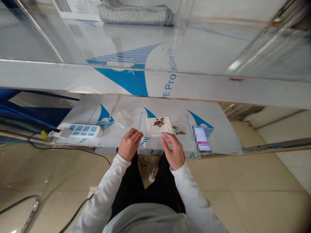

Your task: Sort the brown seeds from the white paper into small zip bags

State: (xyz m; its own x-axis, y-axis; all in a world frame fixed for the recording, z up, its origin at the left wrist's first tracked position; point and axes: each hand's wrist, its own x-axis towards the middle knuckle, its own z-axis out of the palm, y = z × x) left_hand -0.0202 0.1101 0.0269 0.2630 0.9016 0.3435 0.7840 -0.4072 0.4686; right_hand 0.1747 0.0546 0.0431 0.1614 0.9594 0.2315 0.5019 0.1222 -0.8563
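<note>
On the lower shelf lies a white tissue (152, 132) with a small heap of brown pieces (159, 122) on it, too small to name. My left hand (128, 144) is left of the tissue, thumb and fingertips pinched together; what they hold, if anything, I cannot make out. My right hand (175, 151) hovers at the tissue's front right corner, fingers bent and a little apart from the thumb, with nothing visible between them. A crumpled pile of clear plastic (123, 118) lies beyond my left hand. Brown crumbs (179, 132) are scattered right of the tissue.
A white power strip (84, 130) with a black cable lies at the left of the lower shelf (218, 139). A phone (202, 139) lies to the right. Overhead, an upper shelf (206, 81) holds a folded grey cloth (136, 14) and a white box (77, 9).
</note>
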